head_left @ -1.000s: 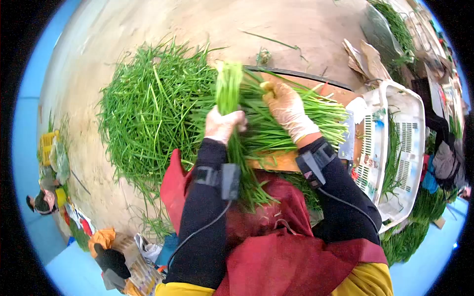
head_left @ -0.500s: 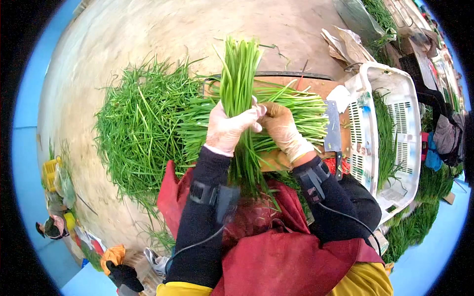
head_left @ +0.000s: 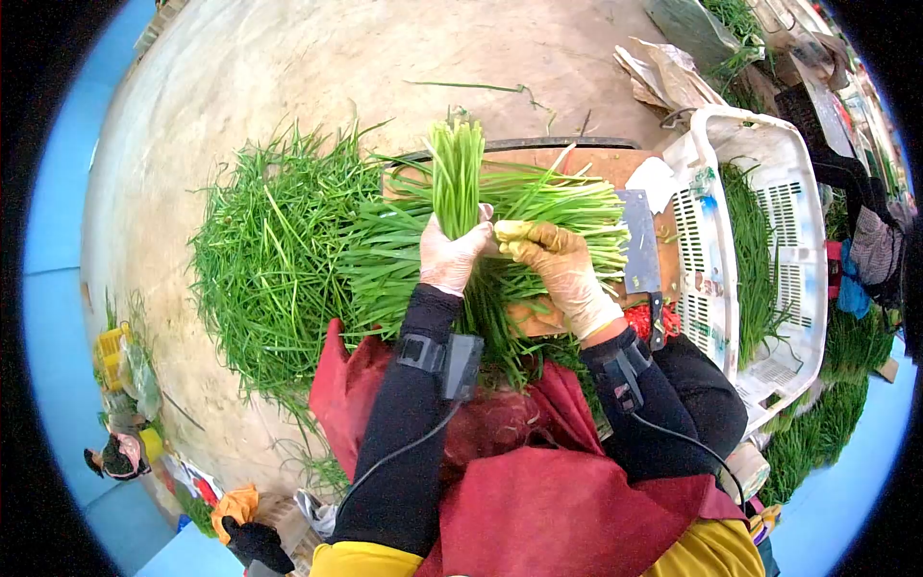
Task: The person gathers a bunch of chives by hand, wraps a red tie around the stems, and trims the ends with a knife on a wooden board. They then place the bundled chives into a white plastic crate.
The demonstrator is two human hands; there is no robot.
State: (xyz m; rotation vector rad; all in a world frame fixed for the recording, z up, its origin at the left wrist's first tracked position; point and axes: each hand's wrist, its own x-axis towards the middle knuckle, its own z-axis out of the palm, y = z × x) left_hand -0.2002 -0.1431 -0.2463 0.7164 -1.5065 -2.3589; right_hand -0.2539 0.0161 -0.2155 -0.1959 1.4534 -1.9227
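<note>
My left hand, in a thin pale glove, is closed around a bunch of garlic chives, its cut ends pointing away from me and its leaves hanging toward my lap. Close beside it, my right hand wears a yellow-stained glove, with the fingers curled together near the bunch. Anything in those fingers is too small to make out. Below both hands, more chives lie across a brown cutting board. A cleaver rests on the board to the right of them.
Left of the board spreads a big heap of loose chives. At the right stands a white plastic crate with chives inside. Red ties lie by the cleaver handle. Brown paper sits beyond the crate. Another person appears at far left.
The bunch and my left hand have come lower, toward me. My right hand has drawn slightly away from the left, fingers still curled.
</note>
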